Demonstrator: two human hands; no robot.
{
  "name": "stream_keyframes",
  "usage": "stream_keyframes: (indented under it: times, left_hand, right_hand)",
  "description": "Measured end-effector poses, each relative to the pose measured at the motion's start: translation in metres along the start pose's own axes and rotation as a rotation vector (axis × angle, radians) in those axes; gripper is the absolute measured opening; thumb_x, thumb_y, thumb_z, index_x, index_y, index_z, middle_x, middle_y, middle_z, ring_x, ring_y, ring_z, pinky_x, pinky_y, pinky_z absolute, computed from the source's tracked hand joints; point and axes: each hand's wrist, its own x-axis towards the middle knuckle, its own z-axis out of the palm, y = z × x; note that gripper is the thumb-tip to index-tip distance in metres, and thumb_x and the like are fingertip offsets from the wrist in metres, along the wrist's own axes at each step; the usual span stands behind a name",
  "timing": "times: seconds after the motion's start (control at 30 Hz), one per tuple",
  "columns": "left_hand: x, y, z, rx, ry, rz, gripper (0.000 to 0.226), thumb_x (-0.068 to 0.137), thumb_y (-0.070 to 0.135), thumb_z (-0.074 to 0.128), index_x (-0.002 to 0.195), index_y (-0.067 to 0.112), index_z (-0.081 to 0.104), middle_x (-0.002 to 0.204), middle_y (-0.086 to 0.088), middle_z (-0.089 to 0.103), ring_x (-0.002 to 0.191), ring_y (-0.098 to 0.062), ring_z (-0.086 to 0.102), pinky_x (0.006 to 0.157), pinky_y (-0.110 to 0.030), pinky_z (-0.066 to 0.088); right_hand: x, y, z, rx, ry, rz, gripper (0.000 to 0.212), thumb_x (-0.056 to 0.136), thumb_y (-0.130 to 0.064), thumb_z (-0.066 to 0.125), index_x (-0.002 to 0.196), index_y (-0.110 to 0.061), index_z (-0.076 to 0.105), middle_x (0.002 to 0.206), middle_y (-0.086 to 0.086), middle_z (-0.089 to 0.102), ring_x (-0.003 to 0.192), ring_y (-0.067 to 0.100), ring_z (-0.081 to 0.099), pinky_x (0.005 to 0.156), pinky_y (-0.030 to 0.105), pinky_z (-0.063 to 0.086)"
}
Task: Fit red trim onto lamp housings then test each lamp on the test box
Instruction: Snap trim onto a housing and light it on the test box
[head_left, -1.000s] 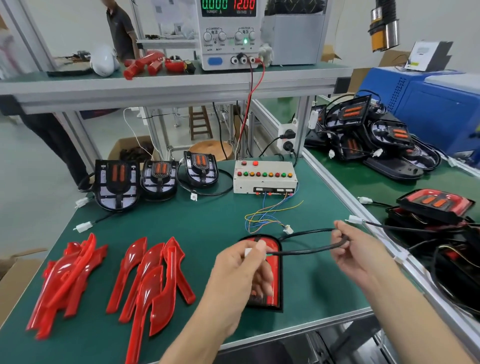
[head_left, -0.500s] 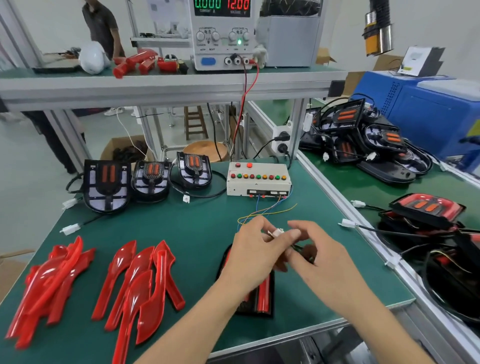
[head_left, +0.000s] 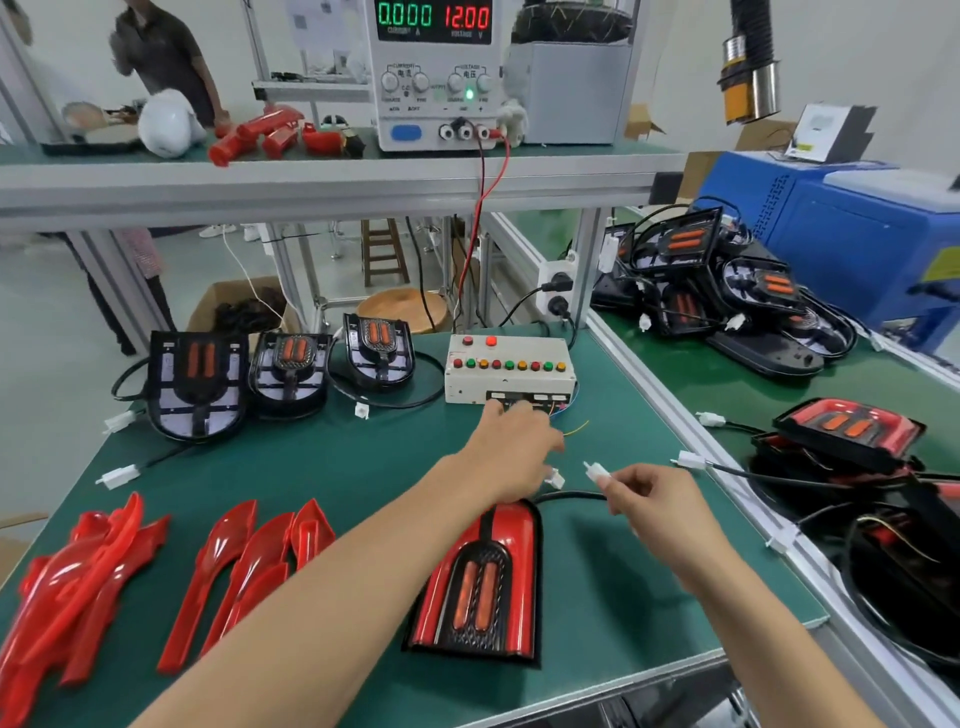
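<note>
While both arms are stretched over the green table (head_left: 322, 467), the scene is noted line by line:
Left hand: the left hand (head_left: 511, 447) is reached toward the front of the test box (head_left: 509, 371); the fingers are bent downward near its lower edge, and whether something is held cannot be told
Right hand: a white connector (head_left: 597, 471) is pinched between thumb and fingers of the right hand (head_left: 649, 499)
Second connector: another small white plug (head_left: 555, 478) is seen just beside the left hand, apart from the first one
Trimmed lamp: one lamp with red trim (head_left: 480, 582) is laid flat near the front edge of the table, between the two forearms; its black cable (head_left: 566, 496) is led toward the right hand
Bare housings: three black lamp housings (head_left: 195, 382) are lined up to the left of the test box
Loose trim: red trim pieces (head_left: 249, 566) are spread on the left part of the table
Power supply: 0.000 and 12.00 are shown on the power supply (head_left: 434, 73) on the upper shelf
</note>
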Motion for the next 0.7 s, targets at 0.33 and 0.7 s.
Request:
stream_keyframes:
  times: [0.33,0.7]
  left_hand:
    - [0.022,0.0,0.02,-0.319,-0.082,0.008,0.021,0.092,0.025,0.067,0.112,0.024,0.072,0.112,-0.001,0.072,0.108,-0.026,0.062,0.091,-0.038,0.045]
    - [-0.002,-0.022,0.005,-0.797,-0.03,0.059,0.013,0.085,0.018,0.07,0.089,0.029,0.067,0.078,0.012,0.067,0.086,-0.005,0.065,0.089,-0.029,0.053]
  right_hand:
    - [0.012,0.014,0.012,0.005,-0.075,0.053,0.029,0.092,-0.04,0.071,0.073,-0.018,0.07,0.056,-0.009,0.057,0.045,0.009,0.038,0.051,0.024,0.031]
    - [0.013,0.007,0.007,0.113,-0.22,-0.087,0.02,0.096,-0.039,0.069,0.082,-0.024,0.07,0.054,-0.016,0.045,0.046,0.009,0.03,0.042,0.017,0.025]
